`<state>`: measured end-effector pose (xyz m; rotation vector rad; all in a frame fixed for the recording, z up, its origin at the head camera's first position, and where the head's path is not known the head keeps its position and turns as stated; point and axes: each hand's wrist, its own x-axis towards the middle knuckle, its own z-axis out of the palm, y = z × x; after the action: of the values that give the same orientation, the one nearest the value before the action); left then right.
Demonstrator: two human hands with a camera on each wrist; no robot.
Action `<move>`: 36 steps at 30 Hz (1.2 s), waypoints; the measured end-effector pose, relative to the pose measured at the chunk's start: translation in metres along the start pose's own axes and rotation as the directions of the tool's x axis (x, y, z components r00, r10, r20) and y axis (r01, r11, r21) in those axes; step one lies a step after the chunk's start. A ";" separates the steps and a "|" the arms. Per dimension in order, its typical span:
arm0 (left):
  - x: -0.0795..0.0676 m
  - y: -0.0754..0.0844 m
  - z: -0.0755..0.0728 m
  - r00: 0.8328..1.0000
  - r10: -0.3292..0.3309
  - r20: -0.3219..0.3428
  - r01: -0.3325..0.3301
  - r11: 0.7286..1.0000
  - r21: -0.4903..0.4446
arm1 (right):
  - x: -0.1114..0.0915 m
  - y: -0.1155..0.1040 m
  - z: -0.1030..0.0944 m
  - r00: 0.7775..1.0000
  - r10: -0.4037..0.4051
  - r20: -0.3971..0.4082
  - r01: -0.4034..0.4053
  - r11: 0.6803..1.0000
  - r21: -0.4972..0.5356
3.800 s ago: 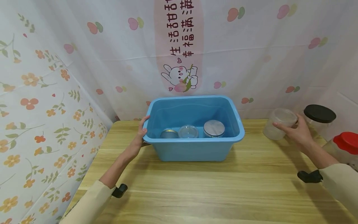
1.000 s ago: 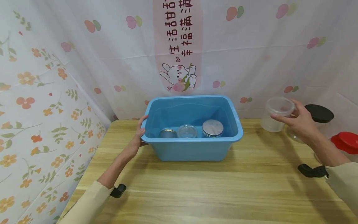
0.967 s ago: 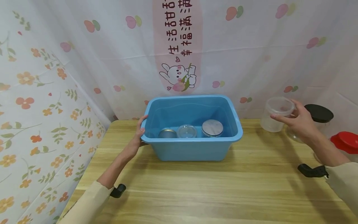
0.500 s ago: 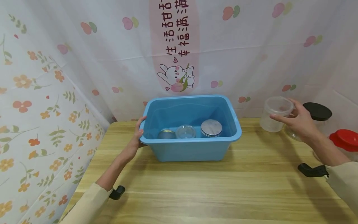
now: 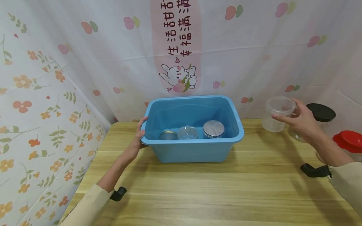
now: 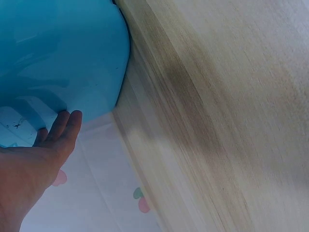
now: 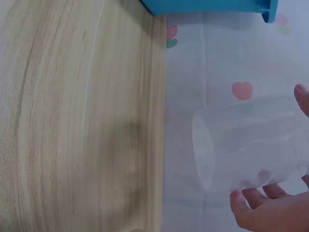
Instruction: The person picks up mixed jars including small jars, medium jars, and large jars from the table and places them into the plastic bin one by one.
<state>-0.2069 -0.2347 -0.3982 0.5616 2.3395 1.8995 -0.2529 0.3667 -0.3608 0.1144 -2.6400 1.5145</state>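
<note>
left hand [image 5: 136, 139]: clamped on tub [image 5: 192, 153], left rim | right hand [image 5: 304, 123]: clamped round clear jar [image 5: 272, 120], jar raised, right of tub | black-lid jar [image 5: 320, 113], red-lid jar [image 5: 349, 141]: farther right of tub | three containers [image 5: 188, 133]: in tub

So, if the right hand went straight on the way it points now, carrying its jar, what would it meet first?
Probably the white curtain; the right hand, holding the clear jar, points past the blue tub, though depth is unclear.
</note>
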 end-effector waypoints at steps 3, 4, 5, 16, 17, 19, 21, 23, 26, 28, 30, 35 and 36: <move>0.000 0.000 0.000 1.000 -0.003 0.000 0.003 1.000 -0.002 | 0.000 -0.001 -0.001 1.000 0.000 0.002 0.000 1.000 0.001; 0.000 0.001 0.000 1.000 -0.004 -0.001 0.004 1.000 -0.001 | 0.000 -0.002 -0.001 1.000 0.000 0.002 0.000 1.000 0.000; 0.000 0.001 0.000 1.000 -0.004 -0.001 0.004 1.000 0.000 | 0.000 -0.002 -0.001 1.000 0.001 0.000 -0.001 1.000 -0.004; 0.000 0.001 -0.001 1.000 -0.004 -0.006 0.004 1.000 -0.001 | 0.002 -0.019 -0.003 0.999 -0.027 -0.027 0.026 0.998 -0.049; 0.000 0.001 -0.001 1.000 -0.003 -0.005 0.002 1.000 -0.004 | 0.002 -0.020 -0.003 0.999 -0.029 -0.027 0.028 0.999 -0.045; 0.000 0.001 0.000 1.000 -0.001 -0.003 0.001 1.000 -0.007 | 0.002 -0.023 -0.004 0.999 -0.033 -0.029 0.032 0.999 -0.041; 0.000 0.000 0.000 1.000 0.000 -0.002 0.000 1.000 -0.009 | 0.002 -0.025 -0.005 0.999 -0.042 -0.031 0.041 0.999 -0.033; -0.001 0.000 0.001 1.000 0.000 -0.001 0.000 1.000 -0.010 | 0.001 -0.028 -0.006 0.998 -0.056 -0.032 0.055 0.998 -0.025; -0.001 0.000 0.001 1.000 0.001 -0.002 -0.001 1.000 -0.009 | 0.001 -0.031 -0.008 0.996 -0.078 -0.031 0.078 0.997 -0.012; -0.001 0.000 0.001 1.000 0.003 -0.002 -0.003 1.000 -0.007 | 0.001 -0.033 -0.008 0.996 -0.087 -0.031 0.087 0.996 -0.006; -0.001 0.000 0.001 1.000 0.004 -0.001 -0.004 1.000 -0.003 | 0.000 -0.035 -0.009 0.995 -0.091 -0.033 0.091 0.996 -0.001; -0.001 0.000 0.000 1.000 0.005 -0.003 -0.005 1.000 0.001 | -0.001 -0.037 -0.006 0.994 -0.101 -0.040 0.101 0.995 0.003; -0.001 0.000 0.000 1.000 0.005 -0.004 -0.005 1.000 0.003 | -0.001 -0.037 -0.006 0.994 -0.102 -0.041 0.102 0.995 0.004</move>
<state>-0.2059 -0.2347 -0.3985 0.5646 2.3460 1.9018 -0.2479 0.3529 -0.3261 0.2132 -2.5564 1.4775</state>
